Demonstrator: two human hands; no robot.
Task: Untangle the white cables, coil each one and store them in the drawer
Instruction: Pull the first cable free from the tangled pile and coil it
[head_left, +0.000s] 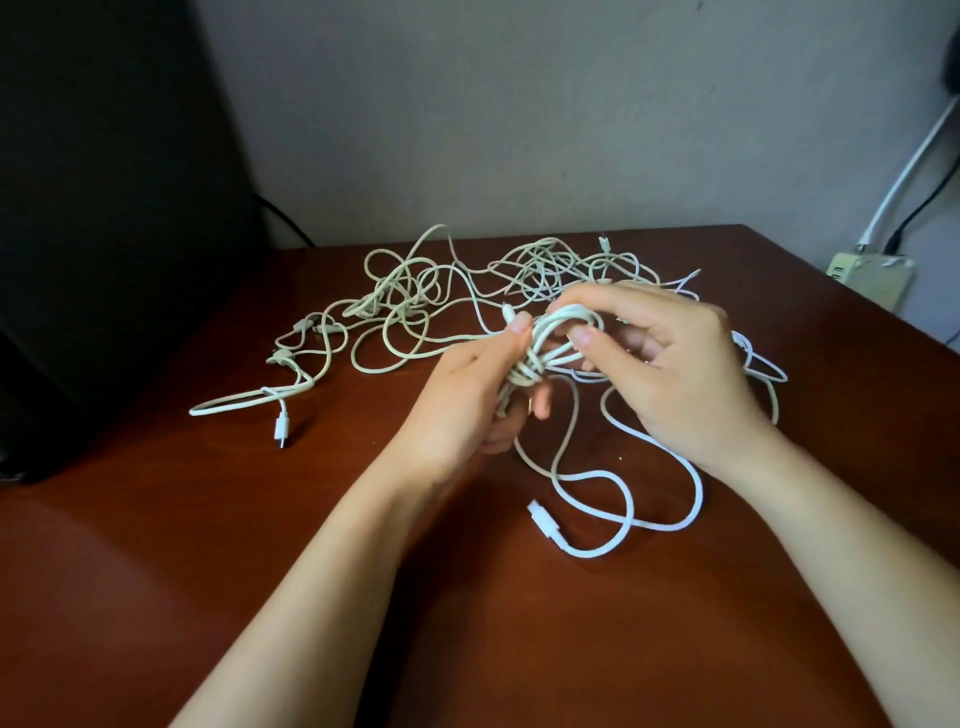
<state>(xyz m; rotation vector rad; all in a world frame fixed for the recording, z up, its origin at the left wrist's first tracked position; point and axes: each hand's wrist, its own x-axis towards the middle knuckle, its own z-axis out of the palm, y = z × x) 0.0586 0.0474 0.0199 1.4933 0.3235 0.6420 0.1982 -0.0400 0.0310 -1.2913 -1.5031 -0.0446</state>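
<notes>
A small coil of white cable (545, 345) is held above the brown table (208, 545). My left hand (467, 400) grips the coil's lower part, thumb and finger pinching a plug end at the top. My right hand (670, 364) curls its fingers around the coil's upper loops. The coil's loose tail (623, 499) snakes over the table toward me and ends in a white plug (540, 514). Behind my hands lies a tangle of white cables (467, 280), spread across the table. No drawer is in view.
A large black object (104, 208) stands at the left on the table. A loose cable end with a plug (281, 426) lies at the left front. At the far right, a cream wall box (872, 275) with cords sits beyond the table's edge. A grey wall is behind.
</notes>
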